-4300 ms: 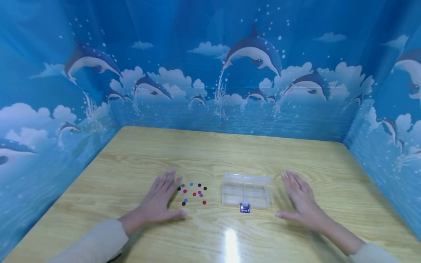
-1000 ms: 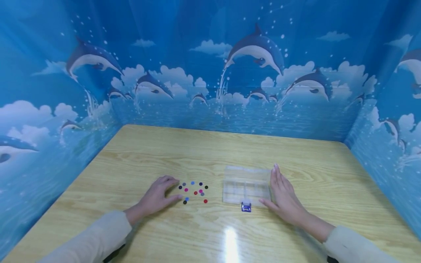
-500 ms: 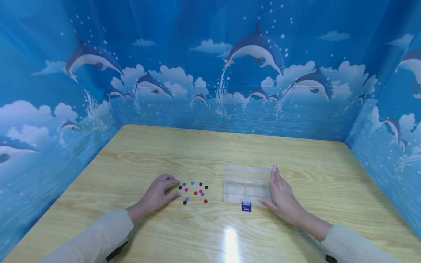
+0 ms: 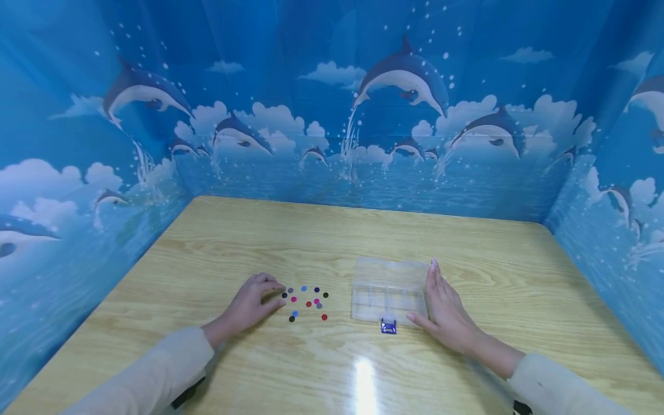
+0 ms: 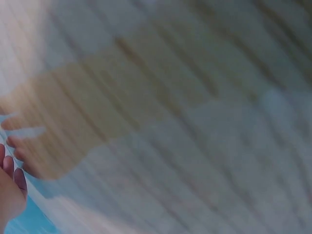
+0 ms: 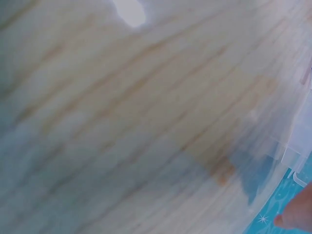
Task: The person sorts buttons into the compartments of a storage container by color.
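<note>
Beside the right grip [image 4: 449, 317], held spread, a clear box [image 4: 388, 293] is set about midway between the desk's [image 4: 311, 242] side edges; discs [image 4: 308, 304] are scattered nearer the left edge, beside the left grip [image 4: 250, 303], fingertips parted. The far edge is backed by a blue curtain [image 4: 290, 69].

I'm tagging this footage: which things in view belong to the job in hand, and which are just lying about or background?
Likely in the job:
discs, near the left hand
clear box, beside the right hand
blue piece at the box's front

Likely just background:
table
dolphin backdrop
</note>
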`<state>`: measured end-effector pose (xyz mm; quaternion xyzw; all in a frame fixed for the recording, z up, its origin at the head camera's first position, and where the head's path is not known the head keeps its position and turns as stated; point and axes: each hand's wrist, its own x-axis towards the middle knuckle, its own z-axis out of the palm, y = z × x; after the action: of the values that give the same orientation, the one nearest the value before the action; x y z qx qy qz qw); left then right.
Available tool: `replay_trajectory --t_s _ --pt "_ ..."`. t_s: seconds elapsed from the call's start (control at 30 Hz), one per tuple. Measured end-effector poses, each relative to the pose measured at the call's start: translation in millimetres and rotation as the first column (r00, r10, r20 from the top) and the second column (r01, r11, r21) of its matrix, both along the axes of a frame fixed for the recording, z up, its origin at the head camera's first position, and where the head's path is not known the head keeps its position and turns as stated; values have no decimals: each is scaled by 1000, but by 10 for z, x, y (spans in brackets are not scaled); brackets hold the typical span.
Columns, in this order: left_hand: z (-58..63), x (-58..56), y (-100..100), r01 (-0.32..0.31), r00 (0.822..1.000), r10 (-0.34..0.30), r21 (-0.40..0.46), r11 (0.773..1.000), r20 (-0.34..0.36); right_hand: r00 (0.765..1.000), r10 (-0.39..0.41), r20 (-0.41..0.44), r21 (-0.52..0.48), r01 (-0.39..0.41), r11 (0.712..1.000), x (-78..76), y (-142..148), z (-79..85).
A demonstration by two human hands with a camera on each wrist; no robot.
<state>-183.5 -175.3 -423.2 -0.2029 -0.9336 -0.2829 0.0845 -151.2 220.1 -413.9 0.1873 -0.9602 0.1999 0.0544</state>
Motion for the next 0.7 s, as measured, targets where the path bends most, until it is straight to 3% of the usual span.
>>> replay_trajectory --t_s 0.7 --pt "5 -69 -4 19 999 -19 -3 1000 46 999 11 39 97 -15 995 -10 21 43"
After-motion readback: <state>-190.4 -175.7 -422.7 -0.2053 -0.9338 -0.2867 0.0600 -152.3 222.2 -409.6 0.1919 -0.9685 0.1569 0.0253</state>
